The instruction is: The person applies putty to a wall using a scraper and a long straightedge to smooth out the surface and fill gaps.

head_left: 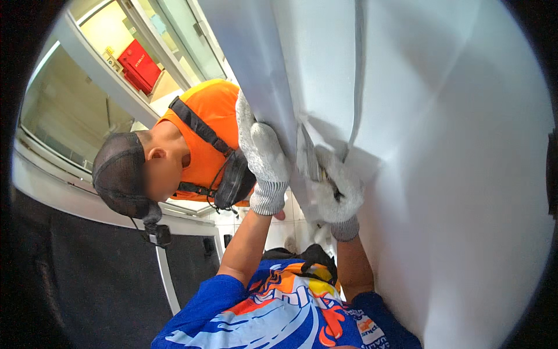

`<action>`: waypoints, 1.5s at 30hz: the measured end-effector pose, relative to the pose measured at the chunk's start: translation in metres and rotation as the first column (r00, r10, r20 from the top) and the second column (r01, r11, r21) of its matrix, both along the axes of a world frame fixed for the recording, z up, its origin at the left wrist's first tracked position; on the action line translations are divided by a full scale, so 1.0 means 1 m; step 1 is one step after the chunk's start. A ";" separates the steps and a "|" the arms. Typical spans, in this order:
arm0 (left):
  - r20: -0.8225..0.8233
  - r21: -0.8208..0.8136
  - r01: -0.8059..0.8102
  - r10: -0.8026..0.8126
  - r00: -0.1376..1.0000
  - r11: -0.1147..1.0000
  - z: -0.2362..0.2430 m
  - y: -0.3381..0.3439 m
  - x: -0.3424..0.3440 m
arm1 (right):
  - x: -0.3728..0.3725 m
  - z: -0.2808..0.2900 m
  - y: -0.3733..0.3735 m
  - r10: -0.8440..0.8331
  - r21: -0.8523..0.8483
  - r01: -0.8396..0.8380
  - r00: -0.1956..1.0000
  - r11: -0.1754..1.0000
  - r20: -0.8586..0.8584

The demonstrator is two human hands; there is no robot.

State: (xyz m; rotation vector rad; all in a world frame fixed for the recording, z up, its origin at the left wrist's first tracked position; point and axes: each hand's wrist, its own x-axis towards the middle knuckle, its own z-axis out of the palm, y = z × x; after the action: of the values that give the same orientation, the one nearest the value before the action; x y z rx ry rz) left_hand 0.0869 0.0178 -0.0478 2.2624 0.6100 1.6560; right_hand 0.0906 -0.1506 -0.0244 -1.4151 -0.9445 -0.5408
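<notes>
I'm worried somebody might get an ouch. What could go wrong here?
The gloved left hand lies against a smooth-looking grey panel, so it might slip. The gloved right hand is curled right beside thin, silvery edges, which could pinch fingers or snag the glove. And a co-worker in orange is very close to the left hand, so a sudden slip might bump them.

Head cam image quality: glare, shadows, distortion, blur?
Head view: black vignette around the rim; the light window frame looks bent near the left edge; pale glare washes over the white panel; soft shadows fall on it beside the right gloved hand; the left gloved hand is fairly clear; the other person's face is blurred.
</notes>
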 end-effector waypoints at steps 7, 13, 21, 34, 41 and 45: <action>0.408 -0.370 0.664 -0.528 0.745 0.650 0.038 -0.012 -0.007 | -0.018 -0.026 0.002 -0.036 -0.087 0.034 0.999 0.996 -0.019; 0.306 -0.342 0.556 -0.470 0.828 0.758 0.011 0.004 -0.018 | -0.021 -0.033 0.023 -0.052 0.035 0.050 0.996 0.998 0.077; 0.231 -0.355 0.506 -0.450 0.862 0.786 0.006 0.000 -0.013 | 0.001 -0.002 0.014 -0.023 0.056 0.016 0.990 0.998 0.137; 0.322 -0.388 0.537 -0.436 0.840 0.749 -0.003 0.004 -0.012 | -0.005 -0.004 0.003 0.022 -0.078 -0.017 0.997 0.997 0.072; 0.094 -0.172 0.338 -0.327 0.940 0.925 -0.012 0.003 -0.019 | -0.003 0.002 0.000 0.114 0.017 -0.115 0.993 0.993 0.034; 0.202 -0.287 0.462 -0.419 0.885 0.839 -0.017 0.013 -0.020 | -0.010 0.000 -0.004 0.043 -0.111 -0.037 0.998 0.993 0.053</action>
State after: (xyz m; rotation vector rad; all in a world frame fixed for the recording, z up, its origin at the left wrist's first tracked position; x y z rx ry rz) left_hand 0.0666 0.0303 -0.0646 1.8567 0.2712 1.3438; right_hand 0.0802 -0.1547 -0.0246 -1.4825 -1.0580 -0.5067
